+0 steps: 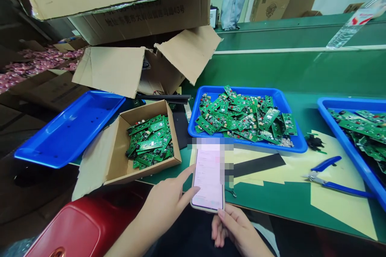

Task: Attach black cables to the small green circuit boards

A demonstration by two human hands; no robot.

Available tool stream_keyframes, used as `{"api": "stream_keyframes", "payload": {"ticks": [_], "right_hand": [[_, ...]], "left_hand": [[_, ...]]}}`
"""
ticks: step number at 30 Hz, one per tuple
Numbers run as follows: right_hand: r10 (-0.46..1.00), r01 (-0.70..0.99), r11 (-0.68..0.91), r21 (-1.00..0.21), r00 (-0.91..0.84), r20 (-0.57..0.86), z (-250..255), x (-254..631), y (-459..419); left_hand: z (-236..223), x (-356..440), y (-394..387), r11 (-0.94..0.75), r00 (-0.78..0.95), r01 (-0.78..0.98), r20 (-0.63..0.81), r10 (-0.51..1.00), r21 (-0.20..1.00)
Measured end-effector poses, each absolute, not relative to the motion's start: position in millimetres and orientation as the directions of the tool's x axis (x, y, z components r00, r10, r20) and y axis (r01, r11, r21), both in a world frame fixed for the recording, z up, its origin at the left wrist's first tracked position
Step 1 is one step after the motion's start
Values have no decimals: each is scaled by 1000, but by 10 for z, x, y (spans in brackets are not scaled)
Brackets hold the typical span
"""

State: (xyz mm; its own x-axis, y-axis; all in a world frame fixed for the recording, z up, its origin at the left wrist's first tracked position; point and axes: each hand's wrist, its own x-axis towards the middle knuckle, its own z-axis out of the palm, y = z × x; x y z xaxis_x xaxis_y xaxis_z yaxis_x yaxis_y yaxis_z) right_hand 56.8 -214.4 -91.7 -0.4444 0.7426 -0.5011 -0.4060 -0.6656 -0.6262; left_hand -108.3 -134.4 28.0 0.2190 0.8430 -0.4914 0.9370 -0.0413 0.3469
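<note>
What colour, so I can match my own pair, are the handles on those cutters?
The cutters' handles are blue, seen best in the head view.

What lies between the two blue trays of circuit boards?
In the head view, a small black spiky clump sits on yellow paper, between the middle blue tray and the right blue tray.

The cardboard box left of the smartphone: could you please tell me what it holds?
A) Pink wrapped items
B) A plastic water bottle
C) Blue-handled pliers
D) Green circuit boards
D: the cardboard box holds a pile of green circuit boards, and it sits left of the smartphone.
</note>
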Motion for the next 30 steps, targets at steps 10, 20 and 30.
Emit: {"api": "stream_keyframes", "payload": {"ticks": [10,20,30], "right_hand": [[683,-37,-673,-739,-414,-602,-784,620,-2096],[810,551,567,-612,-239,535,-537,1009,-1836],[802,650,583,-487,-364,474,-565,913,-1730]], "left_hand": [[173,-1169,-1425,-6,203,958,-659,724,287],[122,-1259,-1304,-35,288,932,-679,675,360],[9,-1428,-1243,247,386,736,-691,611,630]]}}
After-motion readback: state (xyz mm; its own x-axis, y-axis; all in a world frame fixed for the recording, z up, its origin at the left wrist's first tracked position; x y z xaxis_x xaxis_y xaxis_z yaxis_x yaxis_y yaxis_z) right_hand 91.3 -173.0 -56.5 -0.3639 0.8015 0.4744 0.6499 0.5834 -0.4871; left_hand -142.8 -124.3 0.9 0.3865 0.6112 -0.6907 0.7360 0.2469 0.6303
